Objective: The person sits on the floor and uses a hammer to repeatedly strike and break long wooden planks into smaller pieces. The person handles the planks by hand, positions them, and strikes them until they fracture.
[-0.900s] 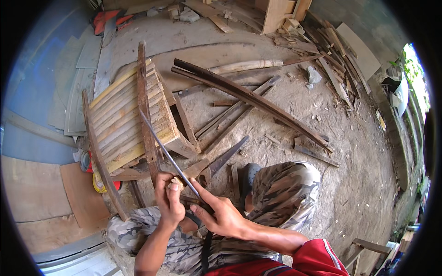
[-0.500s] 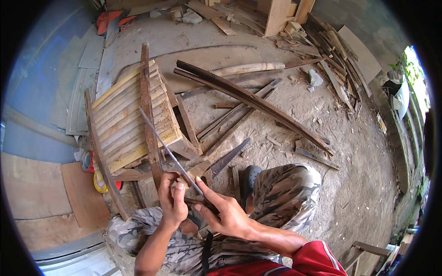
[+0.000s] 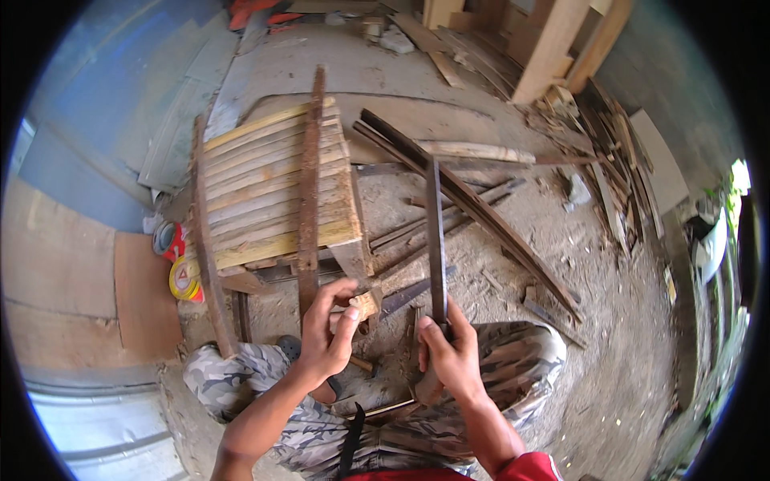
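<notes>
A small, pale wood block (image 3: 366,304) is pinched between the thumb and fingers of my left hand (image 3: 327,333). My right hand (image 3: 451,349) grips a machete (image 3: 435,232) with a long, narrow, dark blade pointing away from me. Block and blade are apart. Past my left hand stands a slatted wooden frame (image 3: 261,180). A long brown plank (image 3: 311,176) lies across it, and another plank (image 3: 202,232) leans along its left side. On the ground between my hands and the frame is a dark pointed blade (image 3: 411,293), partly hidden.
Long dark beams (image 3: 481,208) lie crossed on the dirt ground ahead. Scrap wood (image 3: 613,160) is piled at the far right, near a wooden cabinet (image 3: 545,56). A red can (image 3: 168,239) and a yellow-lidded can (image 3: 184,278) stand at the left. My legs are bent on both sides.
The machete has swung from slanting left, close to the wood block, to nearly straight ahead. My right hand has moved right, away from my left. The view has shifted left.
</notes>
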Demonstrator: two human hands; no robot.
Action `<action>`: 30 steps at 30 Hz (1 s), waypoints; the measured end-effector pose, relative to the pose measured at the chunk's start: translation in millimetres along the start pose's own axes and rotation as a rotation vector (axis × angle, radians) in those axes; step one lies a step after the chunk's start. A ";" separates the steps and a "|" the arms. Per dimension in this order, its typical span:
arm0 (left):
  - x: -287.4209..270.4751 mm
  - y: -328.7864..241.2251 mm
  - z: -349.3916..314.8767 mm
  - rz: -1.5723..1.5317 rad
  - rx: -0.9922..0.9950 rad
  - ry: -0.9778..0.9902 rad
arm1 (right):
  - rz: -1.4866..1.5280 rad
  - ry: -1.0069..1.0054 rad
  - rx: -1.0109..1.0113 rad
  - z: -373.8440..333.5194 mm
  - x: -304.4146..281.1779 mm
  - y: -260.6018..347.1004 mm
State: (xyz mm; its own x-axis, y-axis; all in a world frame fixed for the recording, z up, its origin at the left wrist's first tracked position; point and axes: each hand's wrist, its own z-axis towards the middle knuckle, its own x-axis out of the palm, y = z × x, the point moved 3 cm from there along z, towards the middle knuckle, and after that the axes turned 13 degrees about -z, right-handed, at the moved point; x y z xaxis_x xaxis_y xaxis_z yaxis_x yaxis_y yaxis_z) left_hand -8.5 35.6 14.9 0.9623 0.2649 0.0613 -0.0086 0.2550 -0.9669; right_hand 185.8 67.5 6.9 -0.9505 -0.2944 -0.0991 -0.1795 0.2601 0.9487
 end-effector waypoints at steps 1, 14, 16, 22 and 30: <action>-3.6 -2.5 3.6 0.054 -0.035 0.029 | 0.058 0.010 0.040 0.9 -0.4 0.7; -29.0 -6.6 14.0 0.277 0.167 0.000 | -0.013 -0.078 0.149 32.7 4.7 -30.5; -31.4 0.4 13.5 0.151 0.086 0.015 | -0.081 -0.087 0.151 46.1 5.0 -45.3; -33.5 -1.8 10.5 0.131 0.048 -0.067 | -0.243 -0.145 0.226 96.7 7.4 -126.8; -37.6 7.0 16.6 0.256 0.174 -0.113 | -0.873 -0.374 0.315 105.6 6.7 -266.9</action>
State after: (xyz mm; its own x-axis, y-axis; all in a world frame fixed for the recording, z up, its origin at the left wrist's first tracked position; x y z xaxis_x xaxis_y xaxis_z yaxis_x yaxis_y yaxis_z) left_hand -49.3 42.9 10.0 0.8867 0.4402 -0.1417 -0.3021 0.3193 -0.8982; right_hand 200.6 93.1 -278.7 -0.4630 -0.2047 -0.8624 -0.8602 0.3385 0.3814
